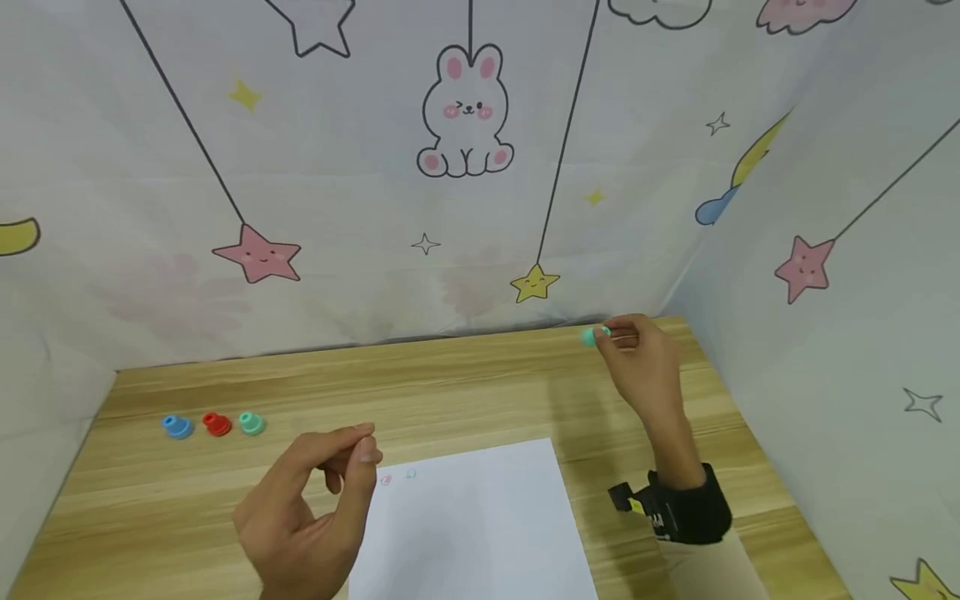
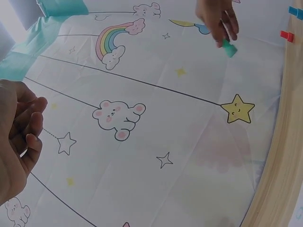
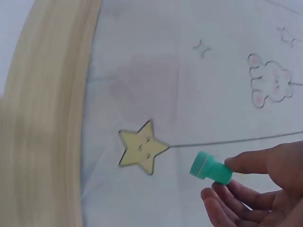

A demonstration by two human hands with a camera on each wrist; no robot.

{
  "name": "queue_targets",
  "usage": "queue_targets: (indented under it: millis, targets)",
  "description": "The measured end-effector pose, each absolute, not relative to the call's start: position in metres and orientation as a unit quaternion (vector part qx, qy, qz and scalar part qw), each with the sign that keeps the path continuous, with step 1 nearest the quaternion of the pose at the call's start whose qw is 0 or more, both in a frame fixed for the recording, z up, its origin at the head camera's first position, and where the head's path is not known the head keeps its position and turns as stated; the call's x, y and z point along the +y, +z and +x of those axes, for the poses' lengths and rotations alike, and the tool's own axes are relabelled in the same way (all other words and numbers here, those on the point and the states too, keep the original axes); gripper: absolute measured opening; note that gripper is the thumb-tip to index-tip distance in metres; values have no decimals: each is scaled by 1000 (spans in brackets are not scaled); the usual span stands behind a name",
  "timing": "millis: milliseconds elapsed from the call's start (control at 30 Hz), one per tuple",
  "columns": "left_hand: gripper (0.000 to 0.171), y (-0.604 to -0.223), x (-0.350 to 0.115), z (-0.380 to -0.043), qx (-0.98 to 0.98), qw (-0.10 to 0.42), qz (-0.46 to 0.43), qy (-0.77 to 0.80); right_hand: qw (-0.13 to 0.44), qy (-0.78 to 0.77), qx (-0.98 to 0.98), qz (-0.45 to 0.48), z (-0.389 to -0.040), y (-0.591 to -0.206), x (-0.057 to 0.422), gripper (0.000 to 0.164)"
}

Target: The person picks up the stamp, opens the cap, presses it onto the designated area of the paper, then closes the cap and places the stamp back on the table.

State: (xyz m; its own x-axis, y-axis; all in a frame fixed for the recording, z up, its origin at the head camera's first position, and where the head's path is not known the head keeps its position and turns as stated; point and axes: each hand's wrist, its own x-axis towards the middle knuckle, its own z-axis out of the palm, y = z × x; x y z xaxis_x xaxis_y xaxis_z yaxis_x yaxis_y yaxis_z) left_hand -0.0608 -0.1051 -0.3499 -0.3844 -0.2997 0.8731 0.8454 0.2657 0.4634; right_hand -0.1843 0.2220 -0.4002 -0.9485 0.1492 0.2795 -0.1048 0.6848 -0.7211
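My right hand (image 1: 648,367) is raised near the back right of the table, pinching a small green stamp (image 3: 211,168) between thumb and fingertips. The stamp's wider, ringed end points away from the fingers in the right wrist view. Loosely curled, with thumb and forefinger tips close together, my left hand (image 1: 311,508) hovers at the left edge of a white sheet of paper (image 1: 480,525). Nothing shows between its fingers. The paper bears a small red mark (image 1: 386,480) and a teal one (image 1: 411,473) near its top left corner.
A blue stamp (image 1: 177,427), a red stamp (image 1: 217,424) and a green stamp (image 1: 252,423) stand in a row at left on the wooden table (image 1: 450,375). The left wrist view also catches a blue piece (image 2: 296,12) and a red piece (image 2: 287,36). Patterned cloth (image 1: 360,208) borders the table.
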Motion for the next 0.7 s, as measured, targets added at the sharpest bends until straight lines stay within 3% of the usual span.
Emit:
queue_targets:
  millis: [167,400,700]
  targets:
    - [5,-348,-105,-61,-613,501,-229,-566,159,458,-872,58,-160,-373,184,32]
    - [6,-347,-105,-59,-650,474,-236,-546,107,560,-810,140,-119,-333,135,24]
    - [22,-347,-104,-60,-715,403,-254,-511,0,666,-718,205,-98,-341,98,23]
